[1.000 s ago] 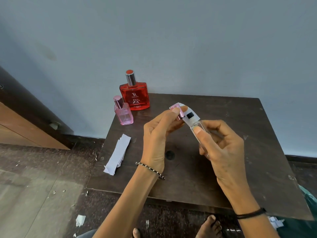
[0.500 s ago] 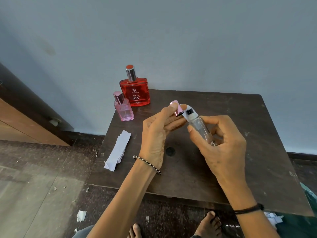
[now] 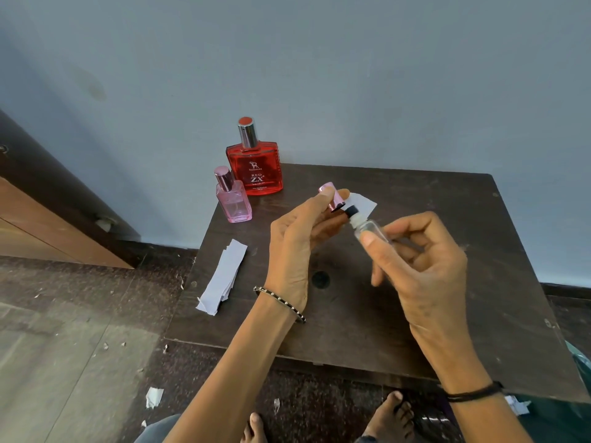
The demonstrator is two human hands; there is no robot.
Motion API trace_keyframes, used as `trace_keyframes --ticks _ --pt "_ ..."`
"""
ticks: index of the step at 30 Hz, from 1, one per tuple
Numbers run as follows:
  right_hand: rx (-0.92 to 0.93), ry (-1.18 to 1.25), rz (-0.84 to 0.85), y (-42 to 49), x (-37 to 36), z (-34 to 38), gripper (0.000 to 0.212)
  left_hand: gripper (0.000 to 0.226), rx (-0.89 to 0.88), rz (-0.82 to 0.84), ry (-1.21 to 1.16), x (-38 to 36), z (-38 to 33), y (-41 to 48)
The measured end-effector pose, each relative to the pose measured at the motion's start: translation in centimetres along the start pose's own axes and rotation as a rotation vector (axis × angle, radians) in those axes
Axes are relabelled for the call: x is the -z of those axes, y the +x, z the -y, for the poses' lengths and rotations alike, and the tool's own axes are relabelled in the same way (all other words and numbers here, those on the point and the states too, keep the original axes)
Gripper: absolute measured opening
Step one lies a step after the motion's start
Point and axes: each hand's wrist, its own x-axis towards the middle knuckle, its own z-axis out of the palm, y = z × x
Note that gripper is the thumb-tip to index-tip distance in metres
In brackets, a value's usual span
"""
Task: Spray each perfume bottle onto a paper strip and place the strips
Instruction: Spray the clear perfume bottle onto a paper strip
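My right hand (image 3: 422, 263) grips a small clear perfume bottle (image 3: 367, 227), tilted with its black nozzle toward my left hand. My left hand (image 3: 297, 238) pinches a shiny pink cap (image 3: 332, 199) and a white paper strip (image 3: 363, 204) that sticks out behind the nozzle. The cap sits just off the nozzle. A square red bottle (image 3: 256, 167) and a small pink bottle (image 3: 232, 201) stand at the back left of the dark wooden table (image 3: 479, 282). A stack of paper strips (image 3: 224, 276) lies near the table's left edge.
The table stands against a blue-grey wall. A wooden cabinet (image 3: 48, 225) is at the left. Paper scraps (image 3: 154, 397) litter the floor. My bare feet (image 3: 388, 417) show below the table's front edge.
The pink cap has come away from the nozzle and tilted up to the left. The paper strip now shows behind the nozzle on the right. Both hands stayed over the table's middle.
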Motion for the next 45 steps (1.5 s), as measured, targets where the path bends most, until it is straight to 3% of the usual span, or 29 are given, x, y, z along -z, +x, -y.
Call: trace_keyframes --ticks 8,14,19,25,31,35,39,45 --pt "-0.108 0.116 0.046 0.1 -1.0 0.6 0.025 0.03 -0.006 0.035 0.084 0.1 0.3 0.0" --pt "-0.265 0.221 0.126 0.2 -1.3 0.7 0.05 0.031 0.005 0.038 0.104 0.2 0.4 0.0" --pt "-0.344 0.378 0.153 0.5 -1.3 0.6 0.037 0.029 -0.008 0.062 0.105 0.2 0.4 0.0" --pt "-0.339 0.287 0.154 0.6 -1.1 0.5 0.041 0.031 -0.07 0.048 0.135 -0.1 0.5 0.0" --pt "-0.363 0.432 0.198 0.5 -0.1 0.8 0.033 0.041 -0.082 -0.054 0.08 0.1 0.5 0.5" --pt "-0.34 0.511 0.18 0.8 0.5 0.5 0.034 0.032 -0.124 -0.016 0.104 0.2 0.8 0.5" --pt "-0.297 0.577 0.148 1.1 1.0 0.0 0.036 0.017 -0.157 -0.021 0.264 1.0 1.7 1.0" --pt "-0.275 0.523 0.093 1.1 0.8 0.3 0.03 0.022 -0.14 -0.024 0.555 2.4 2.4 3.3"
